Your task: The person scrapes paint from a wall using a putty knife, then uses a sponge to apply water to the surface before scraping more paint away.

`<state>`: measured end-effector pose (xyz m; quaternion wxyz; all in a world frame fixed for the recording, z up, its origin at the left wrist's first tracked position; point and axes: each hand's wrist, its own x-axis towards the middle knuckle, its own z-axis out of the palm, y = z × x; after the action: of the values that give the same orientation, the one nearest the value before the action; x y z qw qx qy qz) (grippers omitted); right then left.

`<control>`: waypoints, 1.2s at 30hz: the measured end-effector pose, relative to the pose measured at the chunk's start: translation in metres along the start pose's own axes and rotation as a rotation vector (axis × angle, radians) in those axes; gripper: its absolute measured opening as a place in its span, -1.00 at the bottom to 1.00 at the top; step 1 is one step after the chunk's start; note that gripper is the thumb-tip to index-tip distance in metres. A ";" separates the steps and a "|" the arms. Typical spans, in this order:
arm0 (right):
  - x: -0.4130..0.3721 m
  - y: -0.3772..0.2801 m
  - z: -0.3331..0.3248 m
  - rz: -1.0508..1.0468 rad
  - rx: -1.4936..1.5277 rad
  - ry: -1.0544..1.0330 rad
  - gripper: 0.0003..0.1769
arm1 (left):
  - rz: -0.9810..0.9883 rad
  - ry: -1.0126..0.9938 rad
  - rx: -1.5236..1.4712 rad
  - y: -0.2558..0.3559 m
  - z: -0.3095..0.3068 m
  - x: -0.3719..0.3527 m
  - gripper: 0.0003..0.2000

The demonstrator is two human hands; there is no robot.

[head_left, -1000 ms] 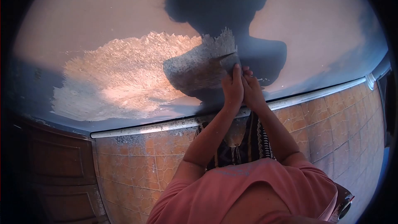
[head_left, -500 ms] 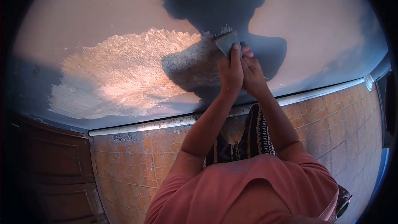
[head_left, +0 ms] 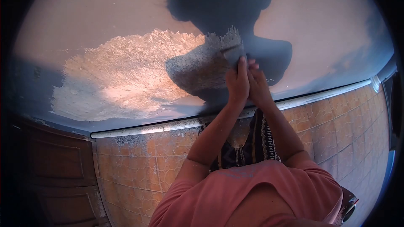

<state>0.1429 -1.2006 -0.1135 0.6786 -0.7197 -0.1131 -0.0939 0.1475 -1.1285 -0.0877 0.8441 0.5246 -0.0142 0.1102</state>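
Note:
Both my hands are closed together around a paint scraper (head_left: 234,54), its broad blade lying against the wall (head_left: 317,29). My left hand (head_left: 238,82) has a finger stretched along the scraper toward the blade. Pressed close beside it on the right, my right hand (head_left: 257,80) also grips the tool; the handle is hidden between the palms. To the left of the blade spreads a large rough patch (head_left: 126,65) where the paint is off and pale plaster shows. Its ragged edge reaches just above the blade, inside my shadow.
A white pipe (head_left: 324,97) runs along the foot of the wall. Paint flakes (head_left: 130,140) lie on the orange tiled floor (head_left: 126,168) below the patch. On the left is a brown panelled wooden door (head_left: 54,164).
Both hands and the scraper have moved down and slightly right. The bared strip above the blade shows more plaster, reaching farther right.

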 end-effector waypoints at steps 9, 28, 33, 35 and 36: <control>-0.006 -0.001 0.002 -0.012 -0.056 0.020 -0.58 | -0.021 -0.012 0.064 -0.007 -0.008 0.000 -0.62; 0.002 -0.015 -0.002 0.019 -0.003 -0.036 -0.56 | 0.053 -0.007 0.089 0.006 0.001 -0.001 -0.59; 0.016 -0.033 -0.003 0.008 0.072 -0.050 -0.56 | 0.065 -0.001 -0.043 0.027 0.016 0.006 -0.62; 0.008 -0.015 -0.003 -0.029 -0.011 -0.039 -0.57 | 0.053 -0.008 -0.040 0.018 0.011 0.006 -0.63; 0.011 -0.016 -0.004 0.000 -0.006 -0.055 -0.57 | 0.035 -0.029 -0.017 0.017 0.006 0.004 -0.63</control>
<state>0.1484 -1.2030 -0.0946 0.6729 -0.7241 -0.1315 -0.0746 0.1487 -1.1260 -0.0690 0.8461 0.5186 -0.0363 0.1172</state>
